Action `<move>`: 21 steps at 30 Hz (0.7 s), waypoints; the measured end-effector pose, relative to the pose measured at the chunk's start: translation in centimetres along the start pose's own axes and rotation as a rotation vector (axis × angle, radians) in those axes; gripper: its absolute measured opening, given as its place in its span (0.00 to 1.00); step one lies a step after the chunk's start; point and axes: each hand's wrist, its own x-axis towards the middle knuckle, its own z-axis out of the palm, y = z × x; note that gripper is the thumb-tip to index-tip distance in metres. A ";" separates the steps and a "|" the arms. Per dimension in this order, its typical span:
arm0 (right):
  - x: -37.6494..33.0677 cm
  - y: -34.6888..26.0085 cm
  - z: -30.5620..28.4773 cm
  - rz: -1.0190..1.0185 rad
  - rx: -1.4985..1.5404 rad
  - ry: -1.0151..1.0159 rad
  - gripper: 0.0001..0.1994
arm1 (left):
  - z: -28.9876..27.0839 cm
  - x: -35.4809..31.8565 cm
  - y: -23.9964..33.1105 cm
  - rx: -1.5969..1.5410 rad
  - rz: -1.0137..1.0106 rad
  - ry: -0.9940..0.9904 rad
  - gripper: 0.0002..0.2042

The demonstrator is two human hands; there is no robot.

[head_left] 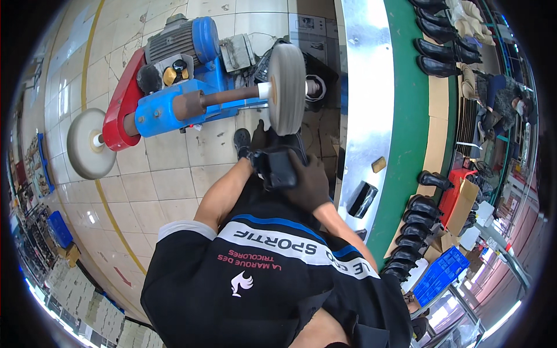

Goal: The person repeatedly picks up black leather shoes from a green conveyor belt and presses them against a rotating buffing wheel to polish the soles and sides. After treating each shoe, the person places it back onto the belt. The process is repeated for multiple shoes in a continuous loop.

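A black leather boot [281, 169] is between my two dark-gloved hands, just on the near side of a round buffing wheel [286, 90]. My right hand [311, 181] wraps the boot's right side, with the fingers bent over it. On the other side my left hand [259, 141] reaches up along the boot; its fingers are partly hidden against the dark leather. The boot's far end lies just below the wheel's lower rim; I cannot tell whether they touch. The wheel sits on the shaft of a blue buffing machine [165, 109].
A red belt guard [123, 98] and a second wheel [90, 144] stand to the left. At right runs a metal-topped bench [365, 104] holding a yellowish block [379, 165] and a shiny black cylinder [363, 200]. Beyond are several black shoes [412, 229] and a blue crate [441, 275].
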 end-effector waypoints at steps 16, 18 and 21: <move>5.1 9.6 7.2 0.956 1.940 -0.367 0.29 | 6.1 -9.9 8.1 1.401 1.014 0.548 0.15; 5.0 9.3 7.0 0.914 1.928 -0.422 0.28 | 9.5 -12.5 9.2 1.523 1.121 0.623 0.15; 2.7 6.6 6.8 0.813 1.725 -0.256 0.29 | 15.3 -14.9 9.3 1.455 1.222 0.534 0.10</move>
